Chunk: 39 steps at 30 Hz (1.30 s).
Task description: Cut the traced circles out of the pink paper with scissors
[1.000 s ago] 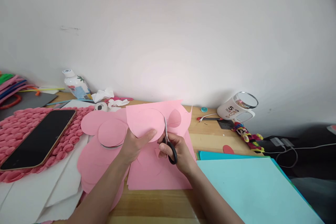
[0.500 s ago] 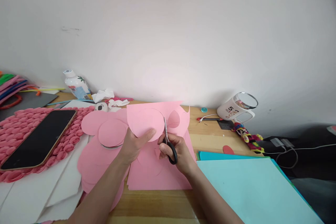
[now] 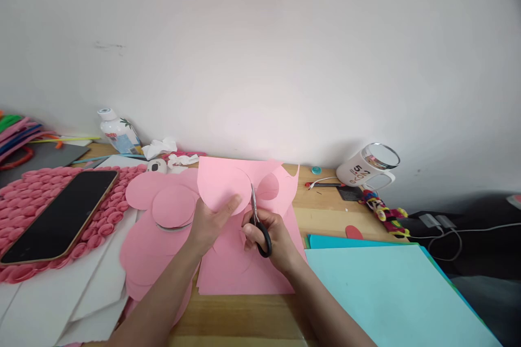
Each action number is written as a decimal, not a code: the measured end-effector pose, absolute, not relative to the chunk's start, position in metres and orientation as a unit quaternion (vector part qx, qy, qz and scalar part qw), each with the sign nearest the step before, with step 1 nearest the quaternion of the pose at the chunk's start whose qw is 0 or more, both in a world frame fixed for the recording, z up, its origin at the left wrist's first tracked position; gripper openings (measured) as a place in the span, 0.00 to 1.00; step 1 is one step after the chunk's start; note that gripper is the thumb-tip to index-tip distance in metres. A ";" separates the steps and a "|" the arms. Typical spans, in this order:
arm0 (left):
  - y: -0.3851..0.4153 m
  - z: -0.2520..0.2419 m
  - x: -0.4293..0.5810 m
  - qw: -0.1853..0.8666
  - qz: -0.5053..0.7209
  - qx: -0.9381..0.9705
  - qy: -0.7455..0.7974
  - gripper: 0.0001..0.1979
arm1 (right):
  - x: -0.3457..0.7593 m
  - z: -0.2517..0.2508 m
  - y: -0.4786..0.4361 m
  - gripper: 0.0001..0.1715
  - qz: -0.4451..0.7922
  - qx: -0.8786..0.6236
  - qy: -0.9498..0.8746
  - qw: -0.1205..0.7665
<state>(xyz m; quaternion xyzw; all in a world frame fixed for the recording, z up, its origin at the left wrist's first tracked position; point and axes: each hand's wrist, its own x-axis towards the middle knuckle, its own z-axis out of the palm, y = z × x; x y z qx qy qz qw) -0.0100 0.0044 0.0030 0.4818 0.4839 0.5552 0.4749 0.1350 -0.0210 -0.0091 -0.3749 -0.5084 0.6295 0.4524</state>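
My left hand [image 3: 209, 222] pinches the lower left of a pink paper sheet [image 3: 222, 184], thumb on top and fingers hidden beneath. The sheet is held up, with a rounded cut edge and a drawn curve on it. My right hand [image 3: 271, 233] grips black-handled scissors [image 3: 264, 237], their blades pointing up at the curve's right side. A round opening in the sheet shows to the right of the blades. Below both hands lies a stack of pink paper [image 3: 248, 279]. Cut pink paper circles [image 3: 173, 206] are piled left of my left hand.
On the left, a phone [image 3: 61, 214] rests on a mat of rolled pink paper pieces [image 3: 32, 190]. A white bottle [image 3: 120, 133] and crumpled tissues [image 3: 160, 147] stand near the wall. At right are blue paper sheets [image 3: 386, 287], a white mug [image 3: 354, 169] and a small colourful doll [image 3: 382, 211].
The pink sheet has turned slightly, its right side shifting. The scissors and my right hand have moved a little left along the drawn curve.
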 end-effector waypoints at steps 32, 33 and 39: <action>0.002 0.010 -0.009 0.532 0.521 0.519 0.420 0.11 | 0.136 0.003 -0.019 0.19 0.596 -0.395 -0.527 0.460; 0.001 0.010 -0.009 0.540 0.519 0.515 0.417 0.11 | 0.136 0.002 -0.019 0.18 0.596 -0.394 -0.527 0.460; 0.001 0.010 -0.009 0.543 0.521 0.508 0.419 0.12 | 0.137 -0.003 -0.019 0.16 0.600 -0.384 -0.531 0.459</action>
